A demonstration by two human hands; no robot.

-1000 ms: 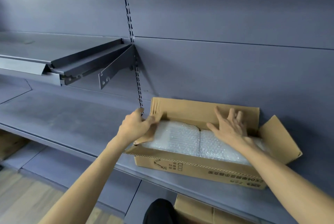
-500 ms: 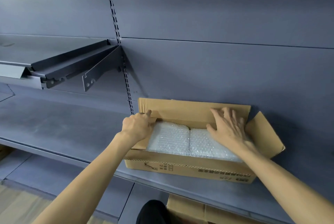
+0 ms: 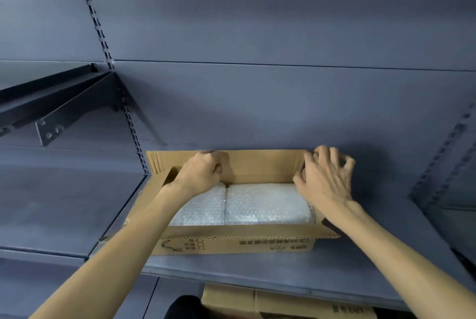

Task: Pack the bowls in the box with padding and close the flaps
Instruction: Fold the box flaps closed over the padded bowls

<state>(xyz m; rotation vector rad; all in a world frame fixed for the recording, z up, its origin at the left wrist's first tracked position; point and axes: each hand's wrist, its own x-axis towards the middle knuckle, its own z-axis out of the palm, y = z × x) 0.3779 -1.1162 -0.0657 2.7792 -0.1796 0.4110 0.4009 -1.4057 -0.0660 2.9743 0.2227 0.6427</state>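
a: the left hand curls over the rear flap; the right hand claws at its far corner, grip unclear.

b: and the box?

a: on the shelf, against the wall. bubble wrap fills it; bowls unseen, probably fragile. the flap is stiff, best gripped by its top edge.

Both hands on box rear flap; bubble wrap inside

Blue-grey metal shelving, slotted upright, plain back panel.
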